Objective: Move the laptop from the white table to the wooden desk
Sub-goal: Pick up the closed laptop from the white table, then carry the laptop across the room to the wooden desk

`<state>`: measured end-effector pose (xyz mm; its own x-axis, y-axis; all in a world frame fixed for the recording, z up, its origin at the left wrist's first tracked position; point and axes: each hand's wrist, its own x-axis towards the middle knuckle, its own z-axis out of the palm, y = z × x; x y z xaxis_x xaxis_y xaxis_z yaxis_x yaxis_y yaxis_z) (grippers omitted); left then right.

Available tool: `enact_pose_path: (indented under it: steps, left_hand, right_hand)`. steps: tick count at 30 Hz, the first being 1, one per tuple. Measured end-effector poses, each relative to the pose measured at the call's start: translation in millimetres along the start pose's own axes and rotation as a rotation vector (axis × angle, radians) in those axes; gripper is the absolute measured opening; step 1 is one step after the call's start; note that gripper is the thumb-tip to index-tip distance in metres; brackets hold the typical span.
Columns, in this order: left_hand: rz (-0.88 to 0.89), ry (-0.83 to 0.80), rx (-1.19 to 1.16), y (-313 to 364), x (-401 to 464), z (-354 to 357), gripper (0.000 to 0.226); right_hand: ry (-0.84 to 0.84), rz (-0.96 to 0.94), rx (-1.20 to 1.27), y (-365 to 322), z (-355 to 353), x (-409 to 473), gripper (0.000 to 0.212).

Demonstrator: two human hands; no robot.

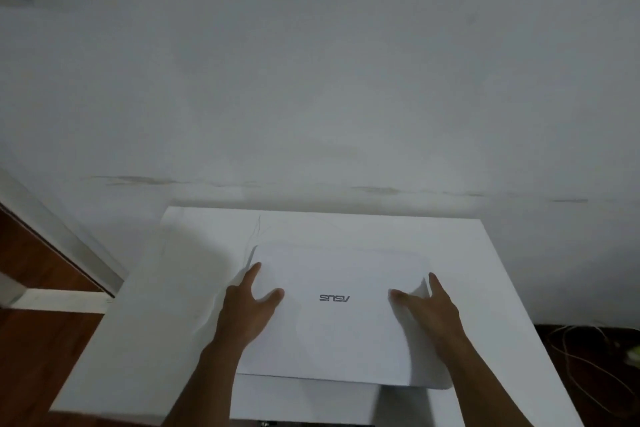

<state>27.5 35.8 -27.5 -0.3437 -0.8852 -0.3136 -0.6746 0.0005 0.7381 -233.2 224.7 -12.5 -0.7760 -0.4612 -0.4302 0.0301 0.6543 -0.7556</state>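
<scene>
A closed white laptop with a dark logo on its lid lies on the white table. My left hand grips its left edge, thumb on the lid and fingers along the side. My right hand grips the right edge the same way, thumb on top. The laptop's near edge casts a shadow on the table, so that side looks slightly raised. The wooden desk is not in view.
A pale wall rises straight behind the table. Dark wooden floor and a white skirting board show at the left. Loose thin cables lie on the dark floor at the right of the table.
</scene>
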Motion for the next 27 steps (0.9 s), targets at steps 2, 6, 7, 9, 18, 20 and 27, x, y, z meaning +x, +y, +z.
enact_pose_path:
  steps: [2, 6, 7, 9, 18, 20, 27]
  left_hand:
    - [0.008, -0.027, -0.003, 0, -3, 3, 0.079]
    - [0.067, -0.108, 0.013, 7, -4, 12, 0.08]
    - [0.094, -0.133, 0.023, 9, -4, 14, 0.08]
    - [0.155, -0.203, 0.038, 16, -7, 22, 0.081]
    - [0.456, -0.516, 0.177, 48, -52, 68, 0.079]
    - [0.53, -0.604, 0.195, 52, -75, 82, 0.079]
    - [0.763, -0.914, 0.223, 52, -189, 142, 0.076]
  right_hand:
    - [-0.037, -0.03, 0.038, 8, -7, -6, 0.098]
    - [-0.064, -0.109, 0.11, 29, -19, -32, 0.088]
    - [-0.038, -0.104, 0.127, 36, -23, -40, 0.086]
    - [0.042, -0.08, 0.176, 52, -31, -61, 0.085]
    - [0.513, 0.067, 0.457, 137, -38, -204, 0.08]
    - [0.627, 0.109, 0.483, 159, -36, -246, 0.078]
    - [1.004, 0.295, 0.608, 230, -27, -398, 0.073]
